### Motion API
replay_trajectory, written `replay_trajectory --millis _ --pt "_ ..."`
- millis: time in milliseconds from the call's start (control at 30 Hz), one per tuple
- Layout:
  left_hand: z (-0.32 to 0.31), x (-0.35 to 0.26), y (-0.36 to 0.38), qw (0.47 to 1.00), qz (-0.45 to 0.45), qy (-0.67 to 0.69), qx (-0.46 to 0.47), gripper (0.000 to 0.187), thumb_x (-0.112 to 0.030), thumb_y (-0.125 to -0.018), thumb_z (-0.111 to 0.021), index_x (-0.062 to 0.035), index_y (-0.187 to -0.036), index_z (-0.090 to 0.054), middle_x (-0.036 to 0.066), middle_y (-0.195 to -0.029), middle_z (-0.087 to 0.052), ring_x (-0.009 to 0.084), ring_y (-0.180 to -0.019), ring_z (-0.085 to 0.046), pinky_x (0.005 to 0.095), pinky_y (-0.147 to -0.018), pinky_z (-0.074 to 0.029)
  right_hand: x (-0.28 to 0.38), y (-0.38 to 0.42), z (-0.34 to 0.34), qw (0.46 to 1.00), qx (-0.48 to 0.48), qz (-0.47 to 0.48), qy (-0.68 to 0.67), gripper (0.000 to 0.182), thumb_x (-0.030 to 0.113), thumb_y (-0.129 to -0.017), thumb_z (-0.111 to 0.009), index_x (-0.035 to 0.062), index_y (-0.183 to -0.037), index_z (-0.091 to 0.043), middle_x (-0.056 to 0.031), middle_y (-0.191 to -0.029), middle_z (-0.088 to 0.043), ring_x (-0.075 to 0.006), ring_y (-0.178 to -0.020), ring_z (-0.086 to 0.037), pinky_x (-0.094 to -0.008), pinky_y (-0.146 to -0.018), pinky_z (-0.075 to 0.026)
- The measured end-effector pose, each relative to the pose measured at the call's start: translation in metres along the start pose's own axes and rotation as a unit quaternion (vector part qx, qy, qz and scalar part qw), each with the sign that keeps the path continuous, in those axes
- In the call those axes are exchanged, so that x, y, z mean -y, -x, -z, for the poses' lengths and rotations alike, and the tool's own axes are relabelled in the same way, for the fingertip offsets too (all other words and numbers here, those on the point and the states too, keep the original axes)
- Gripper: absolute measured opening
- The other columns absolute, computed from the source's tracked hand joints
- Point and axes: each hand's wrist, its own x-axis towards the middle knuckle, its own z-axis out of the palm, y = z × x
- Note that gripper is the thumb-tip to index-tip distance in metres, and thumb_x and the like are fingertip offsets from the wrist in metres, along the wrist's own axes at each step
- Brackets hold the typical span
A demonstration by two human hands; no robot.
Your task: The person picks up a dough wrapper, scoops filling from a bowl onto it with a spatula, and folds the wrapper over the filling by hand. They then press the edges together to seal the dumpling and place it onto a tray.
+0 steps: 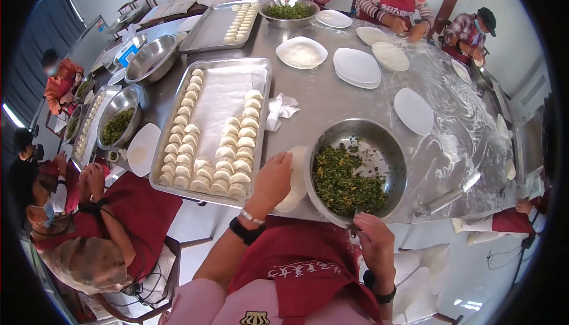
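Observation:
My left hand [274,184] reaches over a white plate [294,185] at the table's front edge, its fingers close together; what they hold, if anything, is hidden. My right hand [372,236] is closed on a dark handle [355,221] at the near rim of a large steel bowl [396,165]. Chopped green filling [341,179] with yellow bits lies in that bowl. Left of my left hand, a metal tray [267,82] holds rows of pale dumplings [240,147]. A crumpled white cloth [281,110] touches the tray's right side.
A rolling pin [447,199] lies at the right front, near spread flour [468,129]. White plates [357,67] stand further back. Another filling bowl [290,22] and a second tray [204,34] are behind. A co-worker [112,224] sits close on the left; others work around the table.

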Motion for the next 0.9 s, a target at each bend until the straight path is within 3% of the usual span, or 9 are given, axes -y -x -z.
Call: replay_trajectory --millis 200,300,400,633,700,767,900 --pt "-0.023 0.015 -0.023 0.994 -0.007 -0.104 0.014 0.025 -0.013 -0.086 -0.063 0.0001 -0.107 -0.062 0.018 -0.106 -0.061 0.0372 -0.105 -0.057 0.0463 -0.092 -0.048 0.0 0.0 0.0 0.998 0.011 0.029 0.046 0.035 -0.004 -0.073 -0.065 0.0059 -0.106 -0.071 -0.0151 -0.115 -0.069 -0.036 -0.111 -0.064 -0.0463 -0.098 -0.05" --pt "-0.019 0.026 -0.032 0.995 0.001 -0.077 0.066 0.021 -0.012 -0.082 -0.064 -0.0017 -0.1 -0.065 0.017 -0.099 -0.062 0.0364 -0.1 -0.058 0.0474 -0.09 -0.047 -0.004 0.001 -0.004 0.998 -0.005 0.033 0.049 0.032 -0.002 -0.074 -0.066 0.0072 -0.104 -0.072 -0.0137 -0.113 -0.069 -0.0348 -0.108 -0.065 -0.0447 -0.096 -0.051" --pt "-0.01 0.018 -0.03 1.0 0.012 -0.002 0.016 0.012 -0.01 -0.08 -0.064 -0.0034 -0.089 -0.065 0.015 -0.094 -0.062 0.0363 -0.097 -0.058 0.0473 -0.085 -0.047 -0.005 -0.002 -0.009 0.997 -0.041 0.019 0.057 0.031 -0.003 -0.073 -0.068 0.0075 -0.102 -0.072 -0.0125 -0.109 -0.07 -0.033 -0.103 -0.067 -0.0414 -0.091 -0.054" --pt "-0.004 0.0 -0.025 0.999 0.032 -0.013 0.015 0.019 -0.003 -0.078 -0.063 -0.005 -0.096 -0.059 0.014 -0.097 -0.062 0.0375 -0.096 -0.058 0.0469 -0.082 -0.049 -0.01 -0.006 0.001 0.99 -0.12 -0.012 0.071 0.022 0.001 -0.074 -0.075 0.006 -0.095 -0.073 -0.0117 -0.099 -0.072 -0.0305 -0.093 -0.069 -0.0382 -0.081 -0.056" --pt "-0.003 -0.002 -0.023 1.0 0.03 0.006 -0.003 0.025 -0.001 -0.077 -0.063 -0.0056 -0.101 -0.059 0.014 -0.097 -0.061 0.0378 -0.097 -0.058 0.0476 -0.082 -0.049 -0.01 -0.008 0.007 0.986 -0.143 -0.035 0.074 0.014 0.002 -0.079 -0.074 0.0045 -0.093 -0.073 -0.0124 -0.094 -0.073 -0.031 -0.089 -0.07 -0.0384 -0.078 -0.056" --pt "-0.006 0.001 -0.021 1.0 0.008 0.0 -0.019 0.026 0.001 -0.075 -0.063 -0.006 -0.1 -0.062 0.015 -0.095 -0.06 0.0372 -0.099 -0.058 0.0474 -0.082 -0.049 -0.01 -0.008 0.012 0.983 -0.16 -0.06 0.07 0.012 0.003 -0.081 -0.073 0.0037 -0.093 -0.073 -0.0135 -0.093 -0.073 -0.0321 -0.086 -0.07 -0.0377 -0.076 -0.056" --pt "0.001 0.002 -0.021 0.999 -0.017 -0.043 0.014 0.021 0.003 -0.073 -0.062 -0.0051 -0.093 -0.063 0.014 -0.094 -0.059 0.0361 -0.099 -0.058 0.0458 -0.08 -0.049 -0.01 -0.013 0.025 0.964 -0.212 -0.163 -0.018 0.011 0.005 -0.087 -0.069 0.0004 -0.096 -0.073 -0.0135 -0.085 -0.073 -0.0247 -0.076 -0.071 -0.0328 -0.069 -0.055"
